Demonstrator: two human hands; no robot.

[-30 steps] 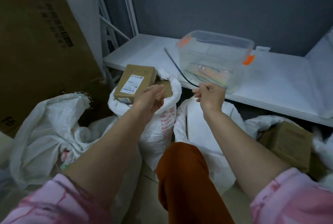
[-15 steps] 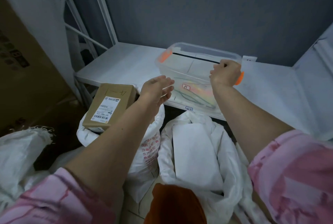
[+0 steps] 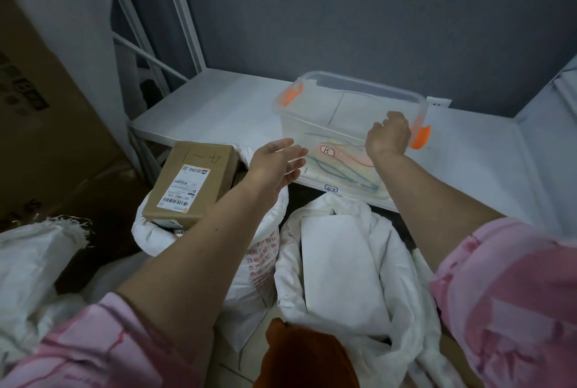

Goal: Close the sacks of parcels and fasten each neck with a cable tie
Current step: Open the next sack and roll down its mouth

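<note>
At the shelf's (image 3: pixel 218 106) front edge, the right hand (image 3: pixel 388 135) has moved from the sacks (image 3: pixel 343 263) into the bin (image 3: pixel 349 113), fingers curled; can't tell if it holds a tie (image 3: pixel 335 108). Left hand (image 3: pixel 274 164) hovers wide, empty. Sacks below, necks still unfastened.

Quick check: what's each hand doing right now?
Left hand: open, fingers straight, holding nothing.
Right hand: over the bin rim, fingers hidden; cannot tell.

Bin (image 3: pixel 315 125) on shelf (image 3: pixel 218 113), sacks (image 3: pixel 343 263) before it, box (image 3: pixel 190 181) left.
</note>
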